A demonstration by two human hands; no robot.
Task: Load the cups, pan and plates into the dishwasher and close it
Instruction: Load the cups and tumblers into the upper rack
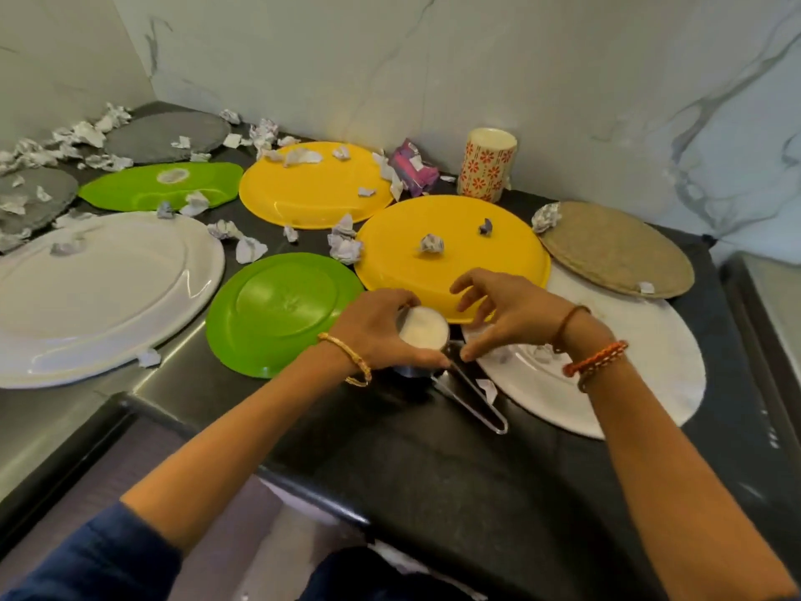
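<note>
Gripping small steel pan (pixel 422 340) by its rim: left hand (pixel 377 336) curled round near side. Right hand (pixel 503 316) loosely open, fingertips at handle (pixel 470 394) root, holding nothing. Sits on black counter (pixel 433 470) between green plate (pixel 277 312) and white plate (pixel 607 362). Probably light, stiff, slippery; white contents could spill, so better taken by handle. Crumpled paper scraps (pixel 344 247) litter yellow plate (pixel 450 253) behind.

Crumpled paper scraps (pixel 344 247) litter the dark counter (pixel 433 470) beside a woven mat (pixel 615 249).
</note>
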